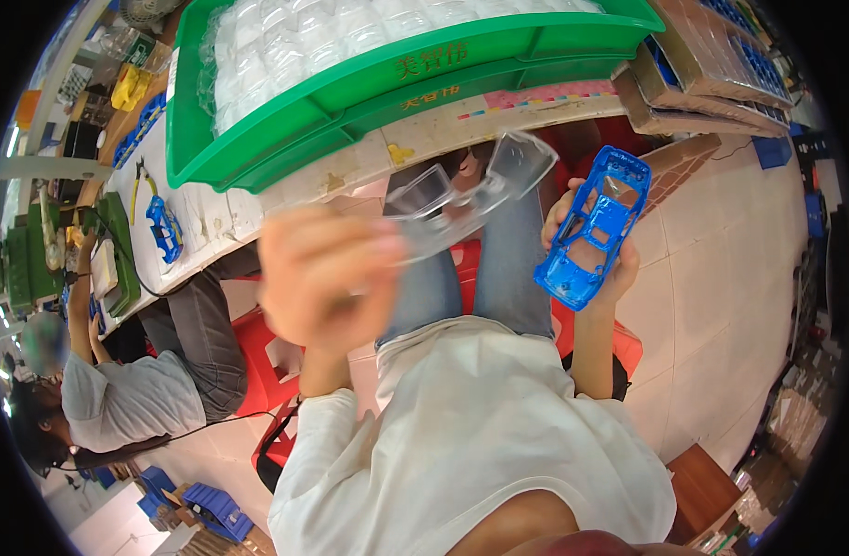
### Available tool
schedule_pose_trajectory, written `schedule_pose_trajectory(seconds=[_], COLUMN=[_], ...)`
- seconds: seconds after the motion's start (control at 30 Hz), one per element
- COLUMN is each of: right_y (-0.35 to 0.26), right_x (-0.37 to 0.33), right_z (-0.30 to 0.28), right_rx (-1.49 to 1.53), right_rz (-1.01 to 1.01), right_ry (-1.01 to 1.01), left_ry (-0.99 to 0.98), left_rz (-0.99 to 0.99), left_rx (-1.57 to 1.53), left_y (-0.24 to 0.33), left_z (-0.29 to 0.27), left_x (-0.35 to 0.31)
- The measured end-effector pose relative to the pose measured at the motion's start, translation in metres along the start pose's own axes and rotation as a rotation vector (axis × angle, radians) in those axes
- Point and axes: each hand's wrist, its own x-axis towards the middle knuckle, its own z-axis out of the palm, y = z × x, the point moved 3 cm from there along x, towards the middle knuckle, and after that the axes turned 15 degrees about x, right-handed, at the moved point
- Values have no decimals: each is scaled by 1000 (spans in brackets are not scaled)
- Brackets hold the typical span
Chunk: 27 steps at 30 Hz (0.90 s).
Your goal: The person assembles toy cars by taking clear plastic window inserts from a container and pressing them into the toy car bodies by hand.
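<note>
My left hand [327,273], smeared by motion, is closed with its fingertips on one end of a clear plastic window piece [484,199]. The piece sticks out to the right above my lap, apart from the car shell. In my right hand [621,271] is a blue toy car body shell [598,222] with open window gaps. Its fingers wrap round both long sides, and the shell is tilted, one end toward the upper right.
A green bin [369,120] full of clear plastic pieces [295,42] stands on the white table. Left of it lie another blue car shell [165,230] and yellow-handled pliers [139,190]. A co-worker [137,389] sits at left by a green machine [117,255]. Cartons [711,69] stand at right.
</note>
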Motion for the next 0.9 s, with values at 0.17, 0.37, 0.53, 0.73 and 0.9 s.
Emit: schedule_pose_trajectory(seconds=[0.17,0.37,0.53,0.73,0.9], right_y=[15,20,32,39,43], right_x=[-9,-21,-22,-21,-22], right_z=[-8,-19,-17,-8,-4], right_rx=[40,-22,-69,-132,-187], right_rz=[112,132,157,166,174], right_ry=[-38,21,79,105,46], left_ry=[317,354,146,122,42], left_rz=[-915,-806,-1051,-1189,-1017], left_rx=[-482,-949,-699,-770,-936], left_y=[-76,-60,-97,-102,-90], left_z=[-5,-14,10,19,13], left_x=[-50,-84,-113,-125,-123])
